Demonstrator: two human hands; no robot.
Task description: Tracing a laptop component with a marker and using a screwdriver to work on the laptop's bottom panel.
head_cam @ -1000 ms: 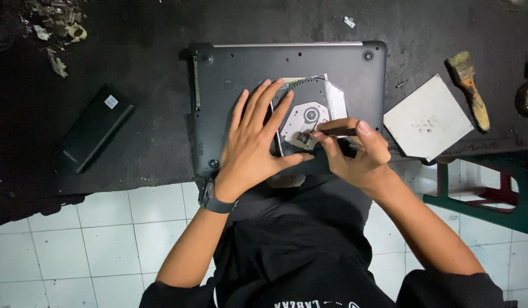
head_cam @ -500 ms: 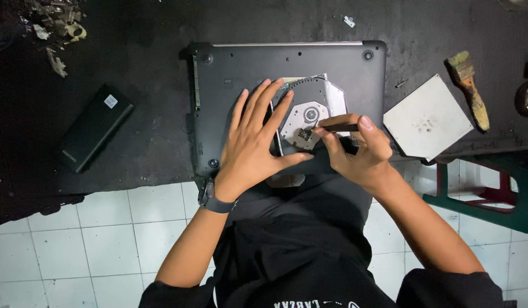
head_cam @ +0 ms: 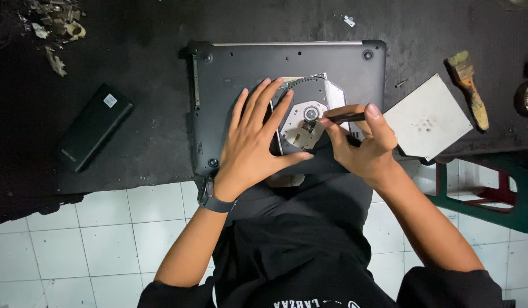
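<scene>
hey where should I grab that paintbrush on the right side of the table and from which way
Take the paintbrush by its wooden handle, the end nearer the table edge, coming down from above. It lies flat with bare tabletop on both sides, bristles pointing away, and the handle is the long narrow part fingers can close around. The white plate beside it lies apart from it.

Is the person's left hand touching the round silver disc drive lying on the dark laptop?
Touching: the head view shows the left hand pressed flat on the disc drive.

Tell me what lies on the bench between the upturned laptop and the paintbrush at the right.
In the head view, a flat white square plate lies between the laptop and the paintbrush, tilted, its near corner past the bench edge.
</scene>
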